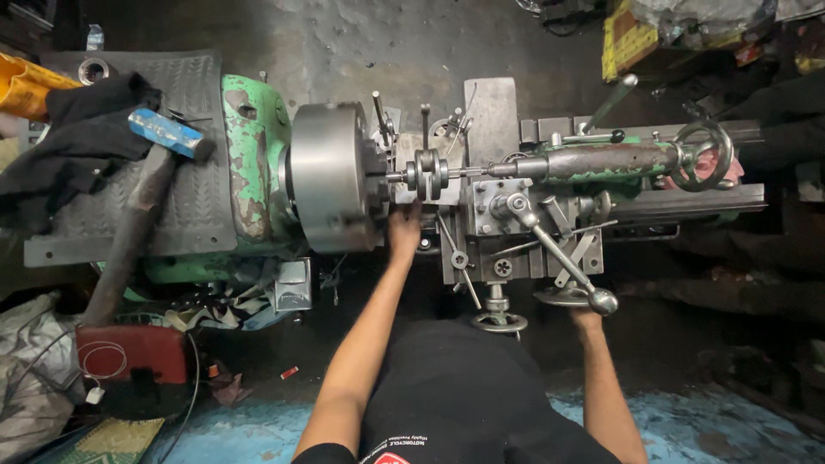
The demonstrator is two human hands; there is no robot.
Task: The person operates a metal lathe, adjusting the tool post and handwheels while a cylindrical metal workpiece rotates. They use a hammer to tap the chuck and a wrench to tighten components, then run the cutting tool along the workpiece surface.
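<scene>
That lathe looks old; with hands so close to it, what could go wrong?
The left hand reaches in right beside the chuck and the workpiece; if they turn, fingers could get caught. The hammer lies loose on the headstock mat and might shake off. The right hand sits under a handwheel, partly hidden.

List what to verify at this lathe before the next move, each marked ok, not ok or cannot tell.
1. Left hand kept away from the chuck: not ok, it reaches in right beside it, at the workpiece.
2. Right hand on a control: ok, it is at the handwheel under the long lever.
3. Chuck stopped: cannot tell.
4. Tailstock up to the work: ok, its spindle meets the workpiece.
5. Headstock top free of loose things: not ok, a hammer and black cloth lie there.
</scene>
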